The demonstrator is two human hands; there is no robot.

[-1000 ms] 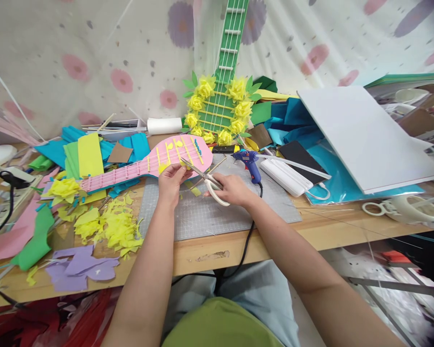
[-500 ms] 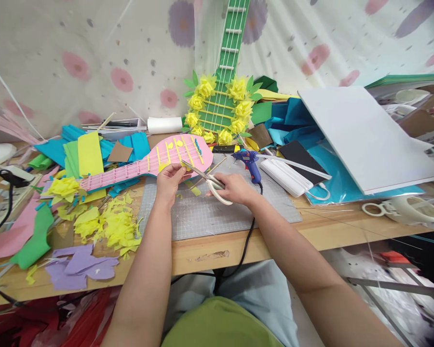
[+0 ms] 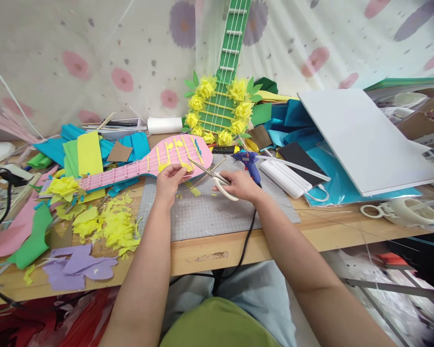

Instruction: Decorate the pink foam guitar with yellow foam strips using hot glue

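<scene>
My right hand (image 3: pixel 241 185) grips a pair of scissors (image 3: pixel 222 187) with white handles, its blades pointing up and left toward my left hand. My left hand (image 3: pixel 170 182) is closed in a pinch at the lower edge of a pink paper guitar (image 3: pixel 188 149); what its fingertips hold is too small to make out. The pink guitar has yellow bars, pink strings and a blue underside, and lies tilted across the table. Beneath both hands is a grey cutting mat (image 3: pixel 210 219) with small yellow-green scraps on it.
A green paper guitar (image 3: pixel 220 108) with yellow flowers stands at the back. Right of my hands are a blue glue gun (image 3: pixel 251 166), a white device (image 3: pixel 285 178) and a white board (image 3: pixel 369 140). Yellow scraps (image 3: pixel 117 226) and purple paper (image 3: pixel 81 267) lie at left.
My right hand has drawn the scissors slightly to the right, so the blade tips are farther from my left fingertips. The left hand stays almost in place.
</scene>
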